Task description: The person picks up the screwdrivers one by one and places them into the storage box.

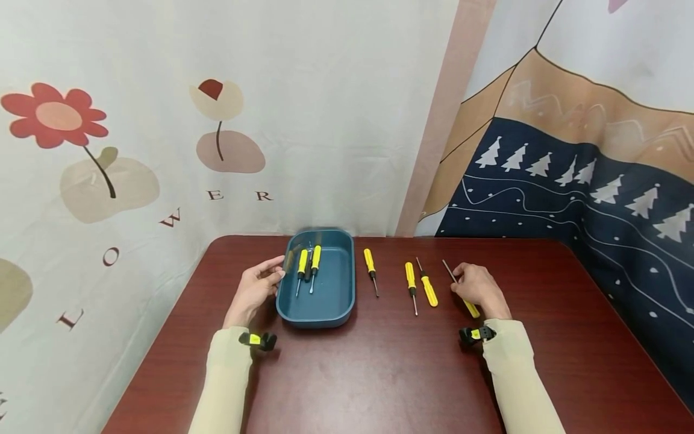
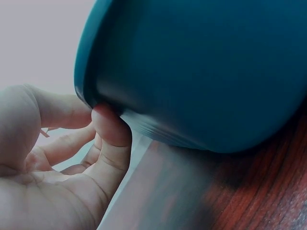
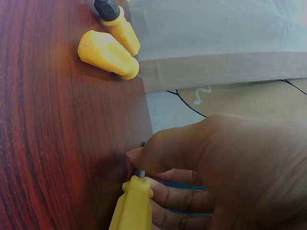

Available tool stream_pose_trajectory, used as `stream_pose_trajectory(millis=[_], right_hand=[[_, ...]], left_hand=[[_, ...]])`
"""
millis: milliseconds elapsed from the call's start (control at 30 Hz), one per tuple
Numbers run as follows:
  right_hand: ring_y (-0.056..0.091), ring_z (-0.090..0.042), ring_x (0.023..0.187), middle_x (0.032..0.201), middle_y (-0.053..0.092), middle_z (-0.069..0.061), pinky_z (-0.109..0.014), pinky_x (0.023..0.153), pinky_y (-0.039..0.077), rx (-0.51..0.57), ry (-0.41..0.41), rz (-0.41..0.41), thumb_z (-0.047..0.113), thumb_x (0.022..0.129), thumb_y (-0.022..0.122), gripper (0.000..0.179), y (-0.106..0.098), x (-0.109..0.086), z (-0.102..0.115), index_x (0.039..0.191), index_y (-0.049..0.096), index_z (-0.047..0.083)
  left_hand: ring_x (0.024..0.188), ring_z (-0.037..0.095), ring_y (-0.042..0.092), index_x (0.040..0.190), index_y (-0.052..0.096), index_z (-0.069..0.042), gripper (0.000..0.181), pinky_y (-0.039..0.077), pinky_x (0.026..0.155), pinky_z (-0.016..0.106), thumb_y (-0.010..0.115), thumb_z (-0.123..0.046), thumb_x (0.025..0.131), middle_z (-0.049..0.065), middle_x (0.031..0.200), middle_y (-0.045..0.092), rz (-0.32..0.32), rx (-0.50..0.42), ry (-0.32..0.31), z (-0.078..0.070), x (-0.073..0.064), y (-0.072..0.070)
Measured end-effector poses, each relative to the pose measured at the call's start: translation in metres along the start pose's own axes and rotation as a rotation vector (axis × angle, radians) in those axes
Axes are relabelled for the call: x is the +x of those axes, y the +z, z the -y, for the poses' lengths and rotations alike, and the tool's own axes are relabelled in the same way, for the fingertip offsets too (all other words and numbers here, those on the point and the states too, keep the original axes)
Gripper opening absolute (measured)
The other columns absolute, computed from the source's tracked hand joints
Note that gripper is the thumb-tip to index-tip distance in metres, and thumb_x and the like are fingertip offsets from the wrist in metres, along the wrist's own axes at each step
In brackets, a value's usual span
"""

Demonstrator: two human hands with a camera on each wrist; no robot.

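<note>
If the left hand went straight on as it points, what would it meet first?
The left hand would meet the blue, rounded-rectangular, seemingly plastic tray, whose rim it touches now.

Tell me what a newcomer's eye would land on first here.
Probably the blue tray, left of the middle of the brown table, with yellow-handled screwdrivers lying in it and the left hand holding its rim. Next, perhaps, the right hand, pinching another screwdriver on the table's right side. The big red flower on the cloth behind, far left, also stands out.
</note>
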State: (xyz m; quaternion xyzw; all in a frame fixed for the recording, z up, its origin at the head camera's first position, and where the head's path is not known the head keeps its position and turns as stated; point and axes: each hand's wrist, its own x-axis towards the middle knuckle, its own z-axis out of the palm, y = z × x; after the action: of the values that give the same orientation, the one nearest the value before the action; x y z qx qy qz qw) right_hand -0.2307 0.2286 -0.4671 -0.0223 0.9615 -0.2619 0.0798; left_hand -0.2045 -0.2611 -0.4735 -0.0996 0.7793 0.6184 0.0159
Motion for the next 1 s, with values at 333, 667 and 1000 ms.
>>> stream_pose_trajectory(millis=[333,667,1000], right_hand=[[0.057,-0.022,0.073,0.087,0.065,-0.012,-0.032,0.062,0.045,-0.034,0.018,-0.021,0.009,0.090,0.067,0.032,0.0009,0.0011,-0.0018,0.120,0.065,-0.003],[0.058,-0.021,0.071,0.087,0.066,-0.012,-0.030,0.060,0.046,-0.004,0.020,-0.017,0.012,0.091,0.067,0.032,0.0017,0.0019,-0.0068,0.119,0.064,-0.003],[0.058,-0.019,0.070,0.088,0.065,-0.011,-0.030,0.062,0.046,0.108,-0.022,-0.082,0.011,0.092,0.067,0.030,-0.0026,0.0029,-0.0054,0.119,0.063,-0.002]], left_hand=[[0.073,0.012,0.055,0.145,0.059,-0.016,0.042,0.050,0.063,0.027,0.061,-0.013,0.103,0.005,0.108,0.060,0.000,0.006,-0.009,-0.0018,-0.0017,-0.0009],[0.072,0.012,0.055,0.145,0.059,-0.016,0.042,0.050,0.063,0.028,0.061,-0.012,0.103,0.004,0.106,0.061,0.001,0.001,0.001,-0.0032,-0.0028,0.0005],[0.073,0.013,0.055,0.146,0.059,-0.015,0.042,0.050,0.064,0.030,0.061,-0.014,0.104,0.009,0.109,0.060,0.000,0.015,0.002,-0.0010,-0.0023,0.0000]])
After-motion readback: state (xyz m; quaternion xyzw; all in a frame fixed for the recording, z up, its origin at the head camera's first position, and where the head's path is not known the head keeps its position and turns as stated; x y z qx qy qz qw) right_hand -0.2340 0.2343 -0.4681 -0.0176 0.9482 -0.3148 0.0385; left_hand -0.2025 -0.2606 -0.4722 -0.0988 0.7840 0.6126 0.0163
